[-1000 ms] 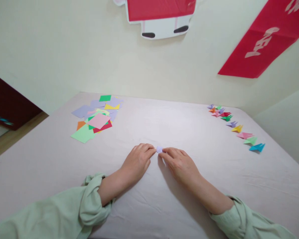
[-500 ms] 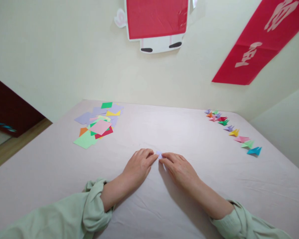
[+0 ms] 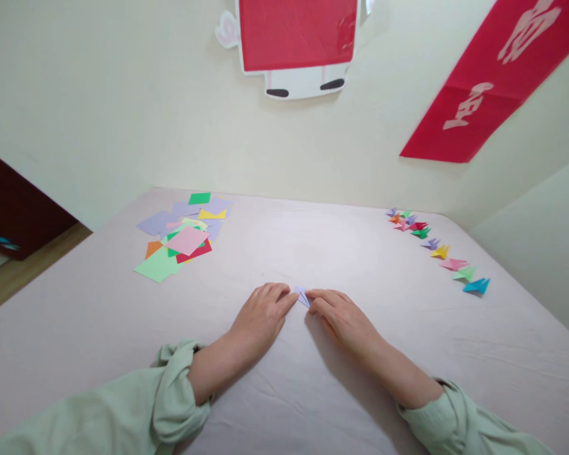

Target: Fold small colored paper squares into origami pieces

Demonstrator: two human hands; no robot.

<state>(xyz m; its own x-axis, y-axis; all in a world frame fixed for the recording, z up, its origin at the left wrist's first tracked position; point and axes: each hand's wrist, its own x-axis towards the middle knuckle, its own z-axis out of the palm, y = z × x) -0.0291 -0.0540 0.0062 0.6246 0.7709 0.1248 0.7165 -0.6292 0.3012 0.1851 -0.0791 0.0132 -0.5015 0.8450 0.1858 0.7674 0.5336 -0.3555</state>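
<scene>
A small piece of folded lavender paper [image 3: 302, 295] lies on the table between my two hands, with a crease or slit line showing down its middle. My left hand [image 3: 264, 314] holds its left edge down with thumb and fingertips. On the other side, my right hand [image 3: 344, 318] grips the right edge between thumb and fingers. Both hands rest low on the pale tablecloth, and their fingertips partly cover the paper.
On the table's left lies a loose pile of coloured paper sheets [image 3: 186, 241]. Several small folded paper figures [image 3: 477, 287] form a slanting row at the right. The pale cloth-covered table [image 3: 284, 392] meets a wall at the back, where red decorations [image 3: 298, 35] hang.
My right thumb has shifted slightly, uncovering more of the lavender paper, so its pointed shape and line show more clearly. My left hand stays at the paper; the view has moved slightly.
</scene>
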